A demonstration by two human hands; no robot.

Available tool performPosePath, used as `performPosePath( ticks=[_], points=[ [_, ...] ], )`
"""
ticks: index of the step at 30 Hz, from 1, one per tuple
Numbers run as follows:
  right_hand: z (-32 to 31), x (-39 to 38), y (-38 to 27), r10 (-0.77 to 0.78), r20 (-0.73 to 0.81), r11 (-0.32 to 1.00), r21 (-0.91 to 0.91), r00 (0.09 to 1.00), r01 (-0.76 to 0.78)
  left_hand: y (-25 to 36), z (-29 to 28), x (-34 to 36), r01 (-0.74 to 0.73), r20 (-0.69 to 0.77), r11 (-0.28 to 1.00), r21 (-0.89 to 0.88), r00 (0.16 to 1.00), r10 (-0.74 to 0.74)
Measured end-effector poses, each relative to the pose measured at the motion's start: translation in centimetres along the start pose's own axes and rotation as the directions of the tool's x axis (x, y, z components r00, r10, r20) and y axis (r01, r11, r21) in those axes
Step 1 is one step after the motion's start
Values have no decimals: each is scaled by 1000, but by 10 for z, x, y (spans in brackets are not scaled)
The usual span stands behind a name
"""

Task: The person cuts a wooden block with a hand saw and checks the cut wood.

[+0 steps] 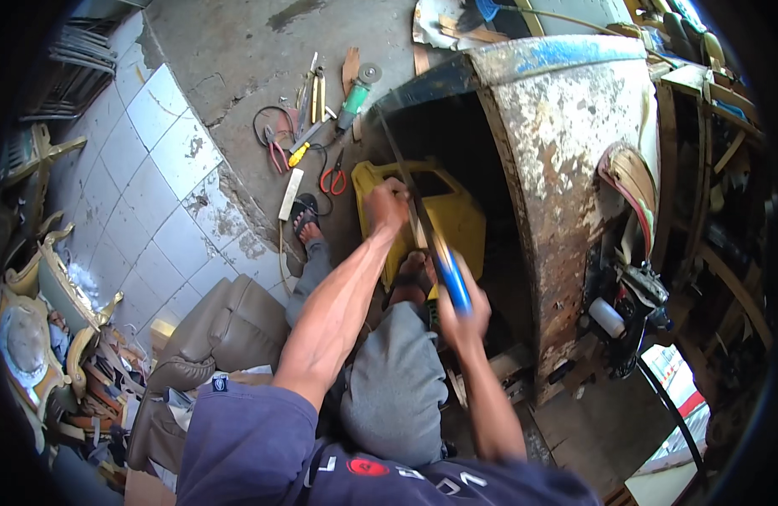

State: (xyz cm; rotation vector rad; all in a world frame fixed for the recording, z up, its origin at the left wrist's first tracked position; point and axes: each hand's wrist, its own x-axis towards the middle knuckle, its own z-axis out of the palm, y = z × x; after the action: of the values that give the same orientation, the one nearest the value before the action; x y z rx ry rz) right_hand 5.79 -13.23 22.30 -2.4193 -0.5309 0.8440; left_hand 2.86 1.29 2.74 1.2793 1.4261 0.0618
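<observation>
- Your right hand (466, 310) wraps its grip around a blue-handled saw (453, 282), its blade slanting over the yellow plastic stool (466, 223).
- Your left hand (387, 205) curls above the stool, just beside the blade; whether its grip holds anything, one cannot tell.
- Left of the stool lie red-handled scissors (332, 179); farther beyond, a green grinder (354, 105).
- A rusty panel (566, 185) stands to the stool's right.
</observation>
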Motion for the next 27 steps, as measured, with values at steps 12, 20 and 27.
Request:
performPosePath(
  ticks=[12, 20, 27],
  points=[
    [-53, -88, 10, -181, 10, 982, -49, 983, 181, -3, -9, 3, -86, -39, 996, -10, 996, 86],
    [-8, -32, 18, -154, 28, 987, -48, 988, 155, -14, -7, 6, -53, -34, 999, 11, 998, 53],
    [-22, -43, 0, -117, 26, 988, 108, 993, 113, -22, 1, 8, -79, -58, 994, -70, 995, 75]
  ],
)
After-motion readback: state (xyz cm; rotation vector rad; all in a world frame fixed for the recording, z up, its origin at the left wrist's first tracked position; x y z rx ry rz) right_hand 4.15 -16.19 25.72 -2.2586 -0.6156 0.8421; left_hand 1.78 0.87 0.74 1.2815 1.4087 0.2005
